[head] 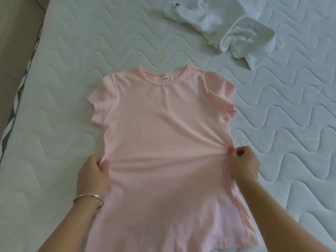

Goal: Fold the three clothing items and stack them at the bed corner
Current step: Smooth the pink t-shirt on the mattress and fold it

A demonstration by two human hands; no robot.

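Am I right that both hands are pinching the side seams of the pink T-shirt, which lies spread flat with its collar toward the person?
Not quite. The head view shows the pink T-shirt spread flat with its collar pointing away from the person, hem nearest them. The rest holds: the left hand and right hand each pinch a side seam at waist level.

Open mattress (72, 51) L & R of pink tee (163, 124); crumpled white clothes (227, 24) far-right, well apart.
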